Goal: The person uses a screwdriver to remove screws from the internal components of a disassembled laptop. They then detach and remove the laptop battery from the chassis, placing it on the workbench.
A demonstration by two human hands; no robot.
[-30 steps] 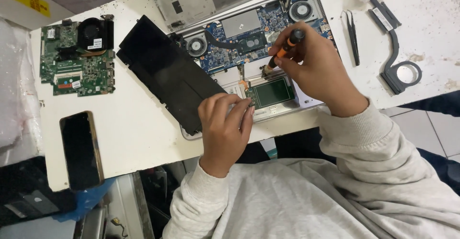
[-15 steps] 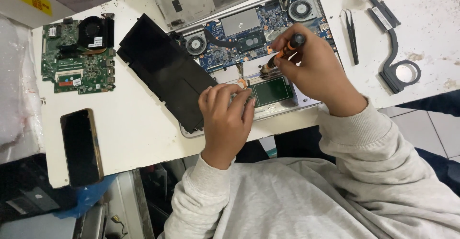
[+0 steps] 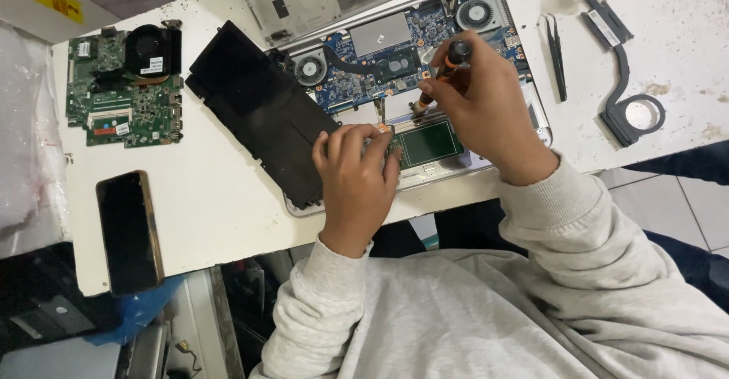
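The right hand (image 3: 493, 113) is pinching an orange-and-black screwdriver (image 3: 440, 75) upright over the opened silver laptop chassis (image 3: 486, 168) on the white bench (image 3: 228, 197), apparently working a screw. The left hand (image 3: 357, 181), grip pressed down, is steadying the near edge. Keeping the tip seated looks essential.

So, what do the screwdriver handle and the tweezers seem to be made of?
The screwdriver handle in the right hand looks like matte orange plastic with a black cap, perhaps rubbery. The tweezers look like thin metal with a dark, dull coating; the slim pointed shape suggests it.
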